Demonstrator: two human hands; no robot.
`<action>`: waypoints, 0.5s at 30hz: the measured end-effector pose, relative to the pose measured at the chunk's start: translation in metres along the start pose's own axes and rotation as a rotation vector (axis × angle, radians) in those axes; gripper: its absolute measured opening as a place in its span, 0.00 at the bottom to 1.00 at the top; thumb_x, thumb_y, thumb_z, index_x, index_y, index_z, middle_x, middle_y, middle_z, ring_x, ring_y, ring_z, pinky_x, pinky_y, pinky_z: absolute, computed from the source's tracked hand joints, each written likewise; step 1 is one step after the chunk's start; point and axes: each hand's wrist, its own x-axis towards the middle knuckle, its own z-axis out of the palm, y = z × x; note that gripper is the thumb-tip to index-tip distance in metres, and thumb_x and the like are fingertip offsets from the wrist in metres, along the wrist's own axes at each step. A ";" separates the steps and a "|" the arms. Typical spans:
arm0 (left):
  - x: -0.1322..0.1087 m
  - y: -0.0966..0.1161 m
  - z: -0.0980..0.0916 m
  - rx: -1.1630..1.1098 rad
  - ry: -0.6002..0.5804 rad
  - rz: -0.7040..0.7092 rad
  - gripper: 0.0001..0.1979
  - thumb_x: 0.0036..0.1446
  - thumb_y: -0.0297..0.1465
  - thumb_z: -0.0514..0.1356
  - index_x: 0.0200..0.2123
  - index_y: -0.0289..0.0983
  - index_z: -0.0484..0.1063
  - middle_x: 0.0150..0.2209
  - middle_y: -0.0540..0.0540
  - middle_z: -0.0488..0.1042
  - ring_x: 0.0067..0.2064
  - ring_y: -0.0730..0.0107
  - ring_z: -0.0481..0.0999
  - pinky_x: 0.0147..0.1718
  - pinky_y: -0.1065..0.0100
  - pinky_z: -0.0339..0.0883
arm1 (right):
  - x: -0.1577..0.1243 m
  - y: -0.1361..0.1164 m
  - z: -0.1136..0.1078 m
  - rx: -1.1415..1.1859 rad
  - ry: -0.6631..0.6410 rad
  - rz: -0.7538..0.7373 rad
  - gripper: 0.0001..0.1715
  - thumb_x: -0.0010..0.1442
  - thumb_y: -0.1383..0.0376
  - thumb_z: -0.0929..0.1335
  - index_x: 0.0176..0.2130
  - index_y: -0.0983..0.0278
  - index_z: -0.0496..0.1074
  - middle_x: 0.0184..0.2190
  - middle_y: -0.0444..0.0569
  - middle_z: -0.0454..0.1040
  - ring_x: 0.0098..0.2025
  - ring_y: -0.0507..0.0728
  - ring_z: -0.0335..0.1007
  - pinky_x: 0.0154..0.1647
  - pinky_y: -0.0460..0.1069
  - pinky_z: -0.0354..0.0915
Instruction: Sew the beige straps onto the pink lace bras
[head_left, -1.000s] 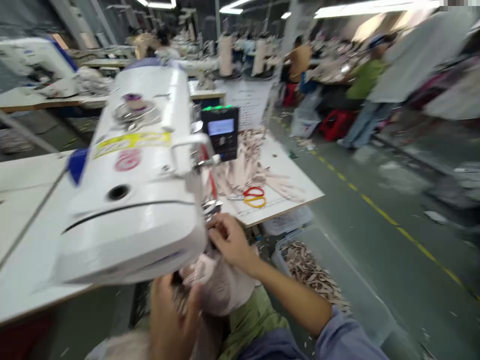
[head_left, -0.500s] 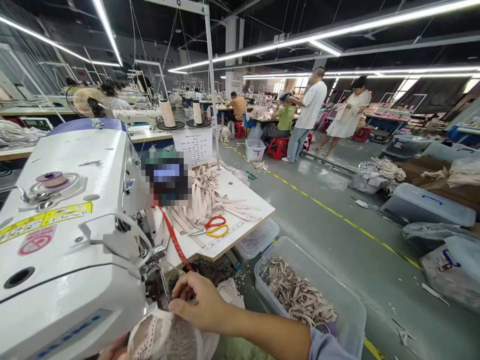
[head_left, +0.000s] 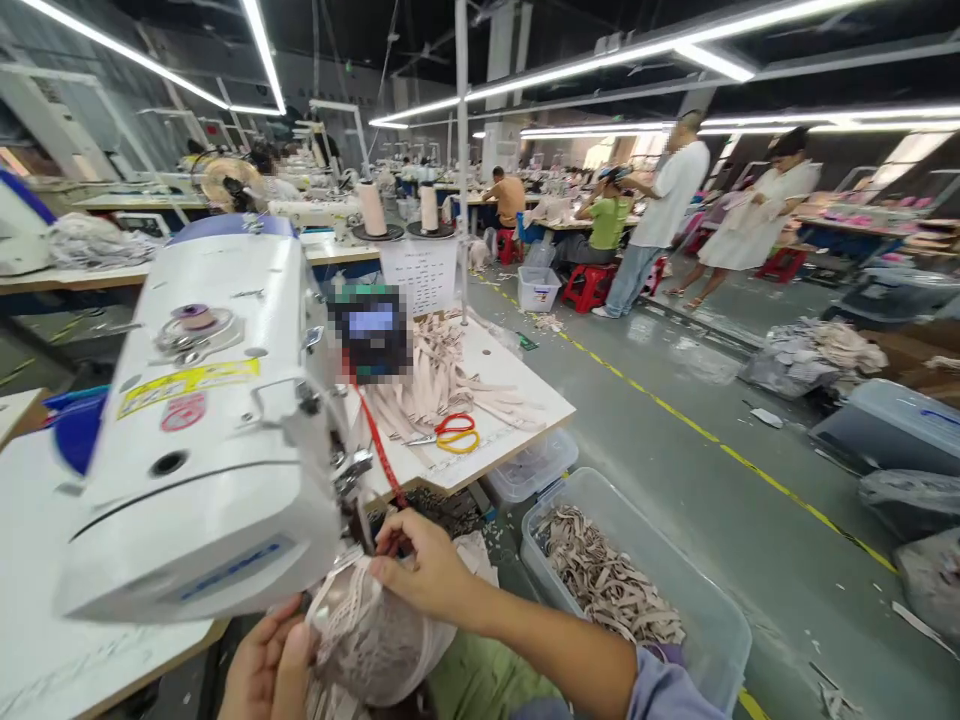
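A pale beige bra point(head_left: 375, 640) with a sheer, lacy cup hangs at the front end of a white sewing machine point(head_left: 225, 420). My right hand point(head_left: 424, 570) pinches its upper edge close to the needle area, thumb against bent fingers. At the cup's left side my left hand point(head_left: 270, 660) holds the edge between thumb and fingers, below the machine head. The machine head hides the needle and the stitching point. Red-and-yellow scissors point(head_left: 457, 433) lie on the white table point(head_left: 517, 440) beyond my right hand, beside a heap of beige straps point(head_left: 427, 380).
A clear plastic bin point(head_left: 720, 620) of cut strap pieces stands on the floor to the right. A red ribbon point(head_left: 381, 440) runs down past the table's near edge. Two thread cones point(head_left: 371, 210) stand behind the machine. Several people work or stand farther back.
The camera view has swung left and down, so my left hand and more of the bra now show. My right hand keeps its pinch on the bra near the machine.
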 end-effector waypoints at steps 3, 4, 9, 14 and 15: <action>-0.016 0.021 0.014 -0.058 0.022 0.030 0.25 0.56 0.49 0.61 0.51 0.39 0.70 0.37 0.46 0.78 0.38 0.61 0.79 0.33 0.68 0.74 | -0.006 0.006 -0.006 -0.039 -0.005 0.003 0.17 0.58 0.57 0.71 0.44 0.62 0.67 0.40 0.47 0.72 0.42 0.55 0.69 0.45 0.49 0.66; -0.020 0.029 0.019 -0.074 0.004 0.041 0.25 0.57 0.48 0.61 0.52 0.38 0.69 0.36 0.46 0.77 0.37 0.63 0.78 0.33 0.68 0.73 | -0.007 0.006 -0.007 -0.042 -0.008 0.008 0.18 0.58 0.57 0.70 0.45 0.62 0.67 0.40 0.47 0.72 0.42 0.54 0.68 0.45 0.49 0.66; -0.033 0.058 0.027 -0.123 0.055 0.097 0.22 0.60 0.46 0.58 0.49 0.36 0.68 0.31 0.49 0.73 0.31 0.70 0.74 0.31 0.70 0.70 | -0.008 -0.006 -0.004 0.010 -0.016 0.092 0.22 0.56 0.55 0.70 0.46 0.63 0.64 0.36 0.45 0.68 0.36 0.54 0.65 0.41 0.50 0.64; -0.050 0.077 0.021 -0.104 0.020 0.043 0.18 0.61 0.44 0.59 0.45 0.38 0.68 0.33 0.48 0.74 0.33 0.68 0.75 0.32 0.69 0.69 | -0.015 -0.023 -0.013 0.194 -0.106 0.219 0.20 0.55 0.54 0.71 0.42 0.62 0.67 0.36 0.46 0.71 0.39 0.55 0.68 0.41 0.49 0.65; -0.055 0.078 0.021 -0.111 0.001 0.041 0.17 0.61 0.45 0.58 0.44 0.38 0.68 0.33 0.47 0.74 0.33 0.68 0.74 0.32 0.70 0.68 | -0.018 -0.026 -0.018 0.232 -0.142 0.252 0.19 0.55 0.54 0.71 0.41 0.63 0.69 0.36 0.46 0.72 0.38 0.55 0.68 0.41 0.49 0.65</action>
